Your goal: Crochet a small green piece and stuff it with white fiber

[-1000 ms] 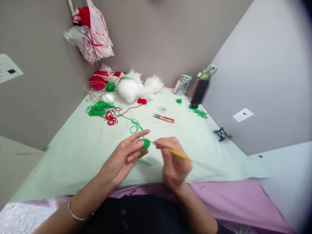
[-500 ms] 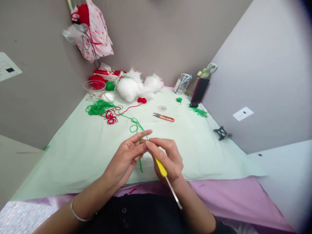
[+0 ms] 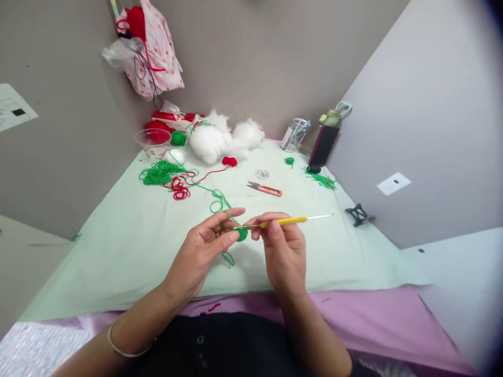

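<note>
"Right hand (image 3: 286,251) first: what are you gripping?"

"I have it closed on a slim metal crochet hook with a yellow handle (image 3: 288,221), thumb against the handle. One bare metal end sticks out to the right; the other reaches across to my left hand (image 3: 200,248)."

"And what does that one hold?"

"I'm pinching a small, rounded piece of green crochet (image 3: 242,235) between its thumb and fingers, just above the table. The hook's tip is at its upper edge; whether it has caught a loop, I can't tell. My index finger is stretched out above, with a strand of green yarn (image 3: 219,197) across it."

"What lies just beyond your hands?"

"A pair of orange-handled metal thread snips (image 3: 265,189), lying on the pale green cloth (image 3: 126,251), and behind them a small, round, clear dish (image 3: 262,174)."

"Farther to the left?"

"A loose heap of green yarn (image 3: 159,173) beside a tangle of red yarn (image 3: 181,189), whose strand runs to a small red crocheted piece (image 3: 229,162). Fluffy white stuffing (image 3: 210,144) is piled behind."

"And to the right?"

"A small green crocheted bud (image 3: 290,161), then some green yarn clippings (image 3: 324,181). Near the wall, a dark, red-edged phone (image 3: 324,146) stands tilted in front of a green-lidded bottle (image 3: 329,118)."
</note>
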